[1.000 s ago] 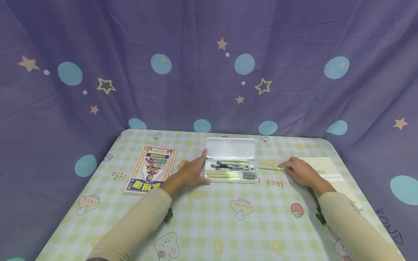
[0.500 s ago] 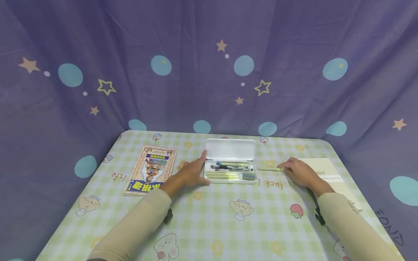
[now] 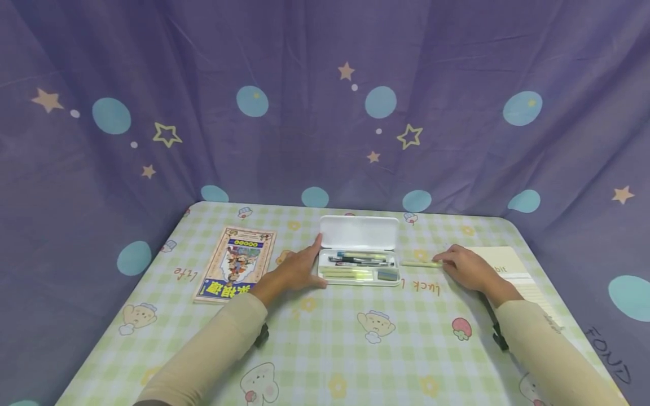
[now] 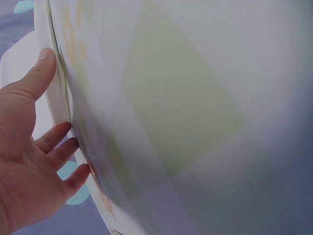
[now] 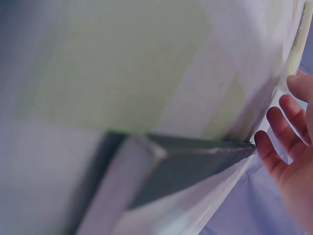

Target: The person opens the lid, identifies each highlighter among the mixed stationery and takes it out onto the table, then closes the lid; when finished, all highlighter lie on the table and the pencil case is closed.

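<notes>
A pale yellow pen (image 3: 420, 264) is lying just right of the raised-lid white pencil case (image 3: 358, 232), the right hand (image 3: 466, 268) pinching its right end between thumb and finger. The left hand (image 3: 298, 268) is spreading around the case's left end, touching it. Pens (image 3: 347, 274) and a blue-grey block (image 3: 387, 275) are lying inside; a notebook (image 3: 490, 255) and illustrated-cover book (image 3: 237, 265) are flanking the hands.

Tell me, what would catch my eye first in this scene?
Probably the starry purple curtain, filling the background behind the checked tabletop. Next comes the open white pencil case near the table's far edge, with the left hand at its left side. Just right of the case, the right hand pinches one end of a pale yellow pen.
</notes>
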### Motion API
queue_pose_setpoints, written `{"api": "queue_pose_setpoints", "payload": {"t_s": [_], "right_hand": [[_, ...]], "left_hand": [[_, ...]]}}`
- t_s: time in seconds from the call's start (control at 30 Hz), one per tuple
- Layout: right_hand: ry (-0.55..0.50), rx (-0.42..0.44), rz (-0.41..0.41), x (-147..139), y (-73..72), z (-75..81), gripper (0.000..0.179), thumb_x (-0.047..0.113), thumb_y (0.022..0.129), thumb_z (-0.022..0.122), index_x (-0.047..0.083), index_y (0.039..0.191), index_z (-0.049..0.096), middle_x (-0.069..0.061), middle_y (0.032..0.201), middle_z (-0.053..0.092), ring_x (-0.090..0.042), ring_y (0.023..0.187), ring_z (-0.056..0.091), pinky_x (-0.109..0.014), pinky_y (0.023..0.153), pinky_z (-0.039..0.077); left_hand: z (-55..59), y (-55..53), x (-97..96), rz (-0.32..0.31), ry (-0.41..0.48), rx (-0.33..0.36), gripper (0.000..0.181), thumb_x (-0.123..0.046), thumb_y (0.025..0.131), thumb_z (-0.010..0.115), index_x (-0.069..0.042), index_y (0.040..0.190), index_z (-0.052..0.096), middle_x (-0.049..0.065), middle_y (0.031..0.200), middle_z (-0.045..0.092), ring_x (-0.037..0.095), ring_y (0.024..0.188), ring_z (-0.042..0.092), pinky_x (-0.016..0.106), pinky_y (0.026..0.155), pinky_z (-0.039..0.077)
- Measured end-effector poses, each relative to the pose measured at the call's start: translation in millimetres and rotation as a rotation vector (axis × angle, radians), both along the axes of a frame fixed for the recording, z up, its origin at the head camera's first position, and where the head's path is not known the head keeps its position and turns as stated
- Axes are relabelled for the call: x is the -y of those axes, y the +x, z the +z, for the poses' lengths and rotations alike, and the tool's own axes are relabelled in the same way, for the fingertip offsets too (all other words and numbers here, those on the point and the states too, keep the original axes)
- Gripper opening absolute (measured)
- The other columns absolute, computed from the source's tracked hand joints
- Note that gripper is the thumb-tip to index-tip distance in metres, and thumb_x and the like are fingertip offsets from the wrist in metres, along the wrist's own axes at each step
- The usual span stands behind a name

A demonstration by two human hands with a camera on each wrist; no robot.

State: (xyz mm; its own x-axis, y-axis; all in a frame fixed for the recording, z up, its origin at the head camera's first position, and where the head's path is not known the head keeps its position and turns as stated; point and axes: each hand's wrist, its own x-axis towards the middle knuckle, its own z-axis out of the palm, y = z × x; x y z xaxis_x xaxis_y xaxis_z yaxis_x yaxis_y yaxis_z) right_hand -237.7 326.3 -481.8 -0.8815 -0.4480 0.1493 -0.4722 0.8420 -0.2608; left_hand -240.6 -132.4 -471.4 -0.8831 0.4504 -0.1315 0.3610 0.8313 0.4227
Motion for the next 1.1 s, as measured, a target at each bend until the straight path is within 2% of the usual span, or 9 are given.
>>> {"api": "queue_pose_setpoints", "payload": {"t_s": [0.23, 0.47, 0.8, 1.1], "right_hand": [[-0.009, -0.029, 0.017, -2, -2.0, 3.1, 0.028, 0.002, 0.093, 0.067, 0.010, 0.118, 0.076, -0.008, 0.098, 0.067, -0.028, 0.091, 0.067, -0.050, 0.083, 0.055], [-0.032, -0.056, 0.029, 2, -4.9, 5.5, 0.027, 0.002, 0.093, 0.066, 0.008, 0.118, 0.076, -0.010, 0.100, 0.068, -0.024, 0.086, 0.065, -0.047, 0.079, 0.055], [-0.100, -0.071, 0.047, 27, -5.7, 11.4, 0.025, 0.001, 0.093, 0.068, 0.007, 0.116, 0.076, -0.009, 0.098, 0.072, -0.026, 0.089, 0.069, -0.046, 0.080, 0.057], [-0.129, -0.094, 0.071, 52, -7.6, 7.5, 0.024, 0.003, 0.093, 0.069, 0.009, 0.116, 0.076, -0.005, 0.097, 0.072, -0.023, 0.088, 0.070, -0.042, 0.077, 0.057]], "left_hand": [[0.8, -0.5, -0.3, -0.002, -0.006, 0.003, 0.132, -0.054, 0.078, 0.083, -0.011, 0.164, -0.008, 0.015, 0.166, 0.031, 0.033, 0.149, 0.041, 0.058, 0.117, 0.033], [3.7, 0.3, -1.3, -0.003, -0.004, 0.014, 0.132, -0.053, 0.079, 0.083, -0.011, 0.164, -0.008, 0.015, 0.167, 0.030, 0.033, 0.149, 0.040, 0.058, 0.116, 0.033], [2.3, 0.2, -1.4, 0.002, 0.001, 0.014, 0.132, -0.052, 0.078, 0.084, -0.011, 0.164, -0.007, 0.015, 0.167, 0.030, 0.034, 0.149, 0.040, 0.060, 0.115, 0.033], [2.8, 0.9, -0.9, 0.006, -0.003, 0.011, 0.132, -0.052, 0.079, 0.084, -0.011, 0.164, -0.007, 0.015, 0.167, 0.029, 0.034, 0.150, 0.039, 0.059, 0.117, 0.032]]}}
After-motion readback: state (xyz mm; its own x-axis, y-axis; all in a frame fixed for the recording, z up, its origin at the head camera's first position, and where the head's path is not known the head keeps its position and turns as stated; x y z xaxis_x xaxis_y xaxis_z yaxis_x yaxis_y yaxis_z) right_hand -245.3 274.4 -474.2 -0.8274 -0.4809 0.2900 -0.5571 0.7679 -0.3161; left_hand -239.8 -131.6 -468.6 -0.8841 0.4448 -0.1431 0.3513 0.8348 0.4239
